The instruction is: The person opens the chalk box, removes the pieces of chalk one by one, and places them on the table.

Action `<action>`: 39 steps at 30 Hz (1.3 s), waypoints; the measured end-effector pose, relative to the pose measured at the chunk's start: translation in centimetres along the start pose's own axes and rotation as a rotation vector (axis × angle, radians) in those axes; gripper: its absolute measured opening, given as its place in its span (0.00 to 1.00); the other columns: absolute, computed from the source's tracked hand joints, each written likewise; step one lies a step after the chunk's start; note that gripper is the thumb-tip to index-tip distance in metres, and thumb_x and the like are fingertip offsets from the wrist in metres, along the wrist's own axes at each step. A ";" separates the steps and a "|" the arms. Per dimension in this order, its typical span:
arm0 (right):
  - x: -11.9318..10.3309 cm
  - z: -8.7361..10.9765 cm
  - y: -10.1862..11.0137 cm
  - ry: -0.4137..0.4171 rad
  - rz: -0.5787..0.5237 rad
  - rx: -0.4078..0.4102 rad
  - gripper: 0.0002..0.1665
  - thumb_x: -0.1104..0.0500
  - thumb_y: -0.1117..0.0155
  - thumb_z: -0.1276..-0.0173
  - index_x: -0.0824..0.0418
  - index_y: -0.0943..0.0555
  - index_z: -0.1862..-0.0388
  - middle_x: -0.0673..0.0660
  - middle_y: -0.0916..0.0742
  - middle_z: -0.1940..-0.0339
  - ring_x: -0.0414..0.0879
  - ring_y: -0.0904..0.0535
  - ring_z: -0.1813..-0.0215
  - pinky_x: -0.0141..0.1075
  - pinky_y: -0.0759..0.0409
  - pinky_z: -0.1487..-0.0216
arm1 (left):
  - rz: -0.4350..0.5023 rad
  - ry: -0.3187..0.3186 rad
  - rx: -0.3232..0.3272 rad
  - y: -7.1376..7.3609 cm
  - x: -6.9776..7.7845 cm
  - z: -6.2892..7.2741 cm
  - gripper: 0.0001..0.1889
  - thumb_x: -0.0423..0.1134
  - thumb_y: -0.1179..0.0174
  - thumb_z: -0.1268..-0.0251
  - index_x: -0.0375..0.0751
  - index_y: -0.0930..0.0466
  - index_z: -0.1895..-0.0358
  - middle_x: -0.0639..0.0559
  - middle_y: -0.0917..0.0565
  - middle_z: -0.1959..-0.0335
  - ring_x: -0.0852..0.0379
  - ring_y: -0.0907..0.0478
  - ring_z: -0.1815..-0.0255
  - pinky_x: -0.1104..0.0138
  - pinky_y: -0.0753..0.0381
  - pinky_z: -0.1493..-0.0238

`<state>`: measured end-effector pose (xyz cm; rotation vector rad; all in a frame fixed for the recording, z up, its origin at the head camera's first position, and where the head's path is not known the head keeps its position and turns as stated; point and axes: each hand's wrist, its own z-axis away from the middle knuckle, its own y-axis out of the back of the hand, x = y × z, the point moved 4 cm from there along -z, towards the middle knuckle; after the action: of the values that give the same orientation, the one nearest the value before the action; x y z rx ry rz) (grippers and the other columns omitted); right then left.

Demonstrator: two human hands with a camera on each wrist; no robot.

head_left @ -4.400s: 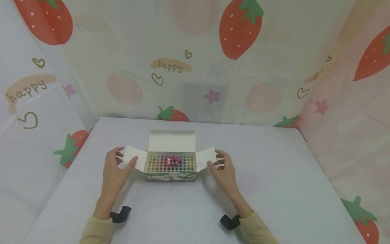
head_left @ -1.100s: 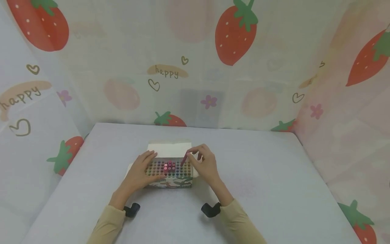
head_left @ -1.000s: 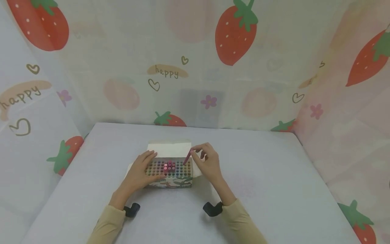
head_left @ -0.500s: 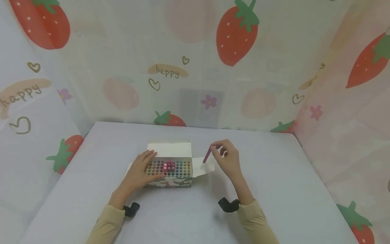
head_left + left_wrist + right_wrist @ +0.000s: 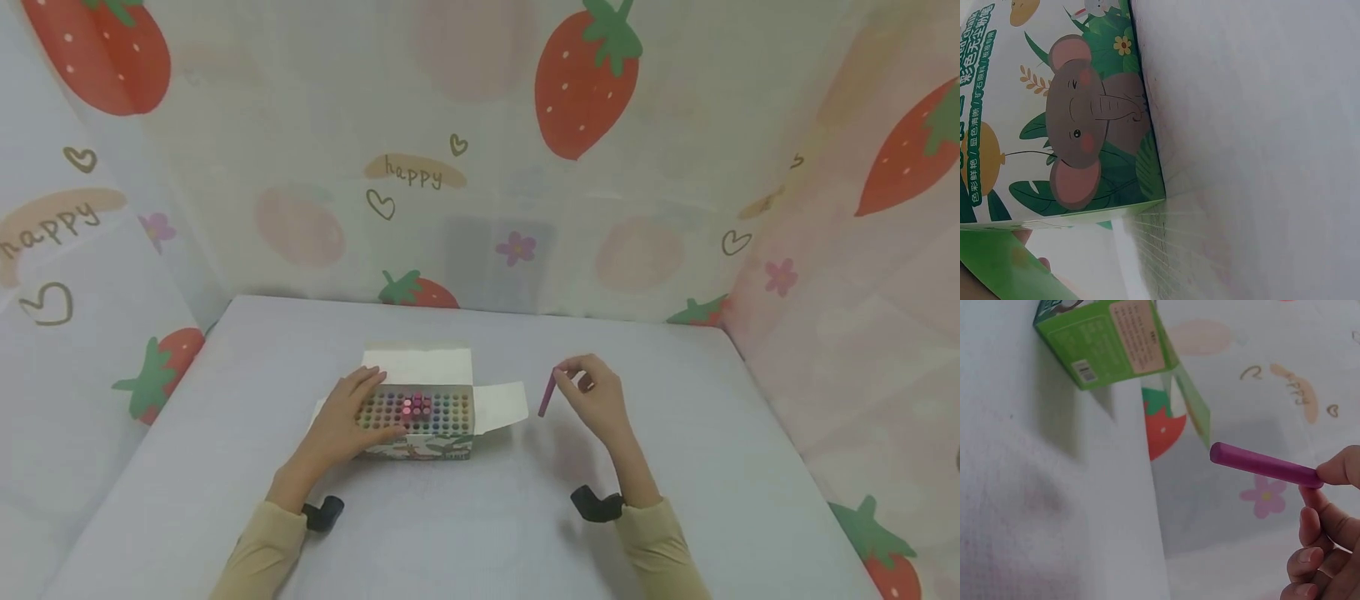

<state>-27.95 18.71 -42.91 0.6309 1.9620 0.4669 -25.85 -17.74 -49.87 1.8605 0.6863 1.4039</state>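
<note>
A white cardboard box of coloured chalk (image 5: 420, 449) stands on the table with its lid and side flaps folded out. Round chalk ends fill it in rows, and a cluster of pink sticks (image 5: 417, 407) stands higher than the others. My left hand (image 5: 337, 425) rests over the box's left side, fingers spread toward the back rim and thumb along the front edge; it hides the left flap's inner part. To the right of the box, my right hand (image 5: 598, 402) pinches one end of a purple chalk stick (image 5: 1266, 466) between thumb and index finger. The stick's other end points down, above the table.
The right flap (image 5: 501, 407) sticks out from the box toward the right hand. White cloth covers the table (image 5: 465, 533). A strawberry-print curtain (image 5: 480, 167) hangs behind and on both sides. Each wrist carries a black camera mount (image 5: 596, 505).
Both hands first held the side flaps. Then the left hand settled on the box, and the right hand carried the purple chalk stick from above the box out past the right flap.
</note>
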 end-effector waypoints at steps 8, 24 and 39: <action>2.0 1.6 -0.4 -0.131 0.059 -0.130 0.09 0.55 0.37 0.37 0.58 0.19 0.63 0.53 0.19 0.69 0.44 0.30 0.69 0.33 0.31 0.70 | 0.017 0.004 -0.012 0.0 0.0 0.1 0.52 0.72 0.39 0.59 0.49 0.44 0.30 0.47 0.46 0.28 0.44 0.51 0.27 0.44 0.45 0.32; 5.1 3.2 -2.7 -0.248 0.163 -0.372 0.08 0.53 0.38 0.37 0.56 0.18 0.66 0.52 0.18 0.67 0.44 0.27 0.67 0.33 0.29 0.68 | 0.013 0.008 -0.014 0.1 0.0 -0.2 0.52 0.72 0.39 0.59 0.51 0.44 0.29 0.47 0.47 0.27 0.42 0.52 0.27 0.42 0.47 0.33; 5.7 3.4 -4.2 -0.307 0.221 -0.420 0.12 0.50 0.38 0.38 0.57 0.19 0.65 0.51 0.16 0.68 0.45 0.23 0.64 0.40 0.24 0.62 | 0.018 0.008 -0.006 -0.1 -0.1 0.1 0.51 0.70 0.38 0.58 0.50 0.44 0.30 0.46 0.46 0.28 0.42 0.51 0.27 0.41 0.47 0.33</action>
<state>-28.05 19.04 -50.74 0.6076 1.4523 0.8402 -25.80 -17.78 -50.02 1.8613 0.6702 1.4240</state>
